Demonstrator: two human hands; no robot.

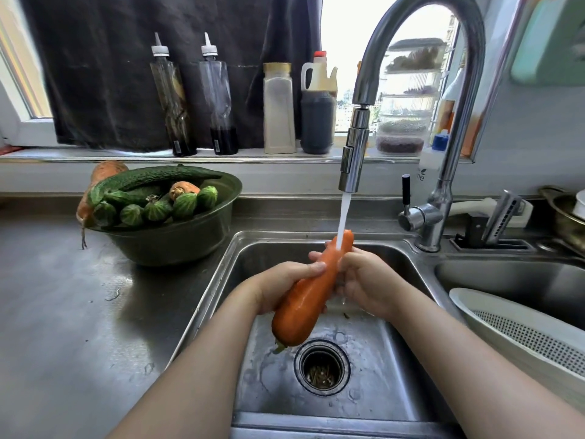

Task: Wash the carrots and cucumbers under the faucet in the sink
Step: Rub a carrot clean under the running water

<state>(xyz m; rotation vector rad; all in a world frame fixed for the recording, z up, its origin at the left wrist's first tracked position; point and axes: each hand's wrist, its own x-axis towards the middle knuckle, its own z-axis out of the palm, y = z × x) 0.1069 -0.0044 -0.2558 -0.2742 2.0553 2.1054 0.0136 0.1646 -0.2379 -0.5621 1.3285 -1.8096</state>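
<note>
A large orange carrot (308, 297) is held slanted over the steel sink (373, 391), its thin end up under the water stream from the chrome faucet (354, 150). My left hand (281, 285) grips the carrot's middle from the left, thumb across the top. On the right side, my right hand (364, 280) curls its fingers round the upper part. A dark green bowl (177, 239) on the counter at the left holds several cucumbers (158, 198) and carrots (183, 189).
The sink drain (321, 367) lies below the carrot. A white perforated colander (519, 331) sits in the right basin. Sauce bottles (172, 99) and jars line the windowsill behind. A knife holder (493, 226) stands right of the faucet base.
</note>
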